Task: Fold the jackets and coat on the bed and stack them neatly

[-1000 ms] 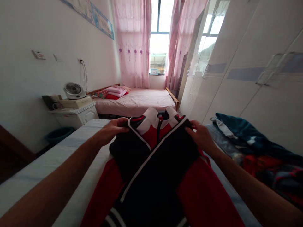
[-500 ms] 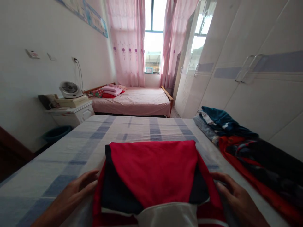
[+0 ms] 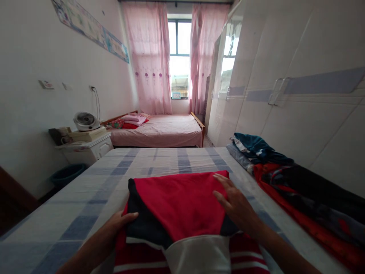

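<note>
A folded red garment [image 3: 182, 203] with black side panels, a white panel and white stripes lies on the bed in front of me. My left hand [image 3: 121, 224] is at its left edge, thumb on top of the black panel; the other fingers are mostly hidden at the edge, seemingly around the cloth. My right hand [image 3: 235, 201] is over the upper right part of the garment, its fingers stretched out and apart, touching or just above the red cloth. Which kind of top the garment is, I cannot tell.
Blue-striped sheeting covers the bed [image 3: 94, 190]. Along its right side lies a pile of clothes [image 3: 273, 167], beside white wardrobes [image 3: 308, 125]. Farther off are a pink bed [image 3: 171, 129], a nightstand [image 3: 88, 148] with a fan [image 3: 87, 121], and a bin [image 3: 68, 173].
My right hand has moved from beside the garment up and left onto its upper right part. The left hand has moved right onto the left edge. The view has tilted up slightly.
</note>
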`<state>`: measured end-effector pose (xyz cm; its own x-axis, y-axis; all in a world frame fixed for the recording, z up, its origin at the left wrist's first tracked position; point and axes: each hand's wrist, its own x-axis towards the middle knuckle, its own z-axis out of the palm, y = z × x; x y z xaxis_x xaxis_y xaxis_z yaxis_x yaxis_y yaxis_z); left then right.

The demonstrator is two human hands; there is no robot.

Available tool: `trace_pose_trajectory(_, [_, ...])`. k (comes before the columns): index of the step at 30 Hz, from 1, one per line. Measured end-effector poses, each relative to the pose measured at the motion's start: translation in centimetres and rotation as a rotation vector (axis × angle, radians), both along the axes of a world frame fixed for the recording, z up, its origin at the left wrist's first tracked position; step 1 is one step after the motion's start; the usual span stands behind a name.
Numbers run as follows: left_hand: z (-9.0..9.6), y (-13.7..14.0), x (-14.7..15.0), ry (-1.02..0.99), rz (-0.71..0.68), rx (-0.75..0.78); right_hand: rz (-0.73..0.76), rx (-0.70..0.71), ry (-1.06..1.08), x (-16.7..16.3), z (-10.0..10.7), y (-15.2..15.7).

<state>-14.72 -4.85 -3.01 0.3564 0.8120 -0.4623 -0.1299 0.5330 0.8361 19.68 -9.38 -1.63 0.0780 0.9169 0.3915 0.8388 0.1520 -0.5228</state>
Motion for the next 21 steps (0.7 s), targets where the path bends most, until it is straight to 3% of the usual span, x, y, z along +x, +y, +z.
trace_pose_trajectory(4, [0.6, -0.4, 1.1, 0.025, 0.148, -0.017, 0.104, -0.083, -0.168, -3.8, 0.7, 4.8])
trace_pose_trajectory(8, [2.2, -0.5, 2.5, 0.009, 0.222, 0.041, 0.149, -0.277, -0.260, -5.5, -2.0, 9.0])
trace_pose_trajectory(11, [3.9, -0.5, 3.9, -0.068, 0.219, 0.114, 0.207, -0.365, -0.262, -5.5, -3.4, 9.9])
trace_pose_trajectory(14, [5.2, -0.4, 5.6, -0.139, 0.149, 0.194, 0.227, -0.394, -0.255, -4.8, -3.1, 8.1])
trace_pose_trajectory(21, [6.9, 0.5, 11.3, -0.293, -0.048, 0.362, 0.360, -0.340, -0.037, -2.9, -2.8, -1.6])
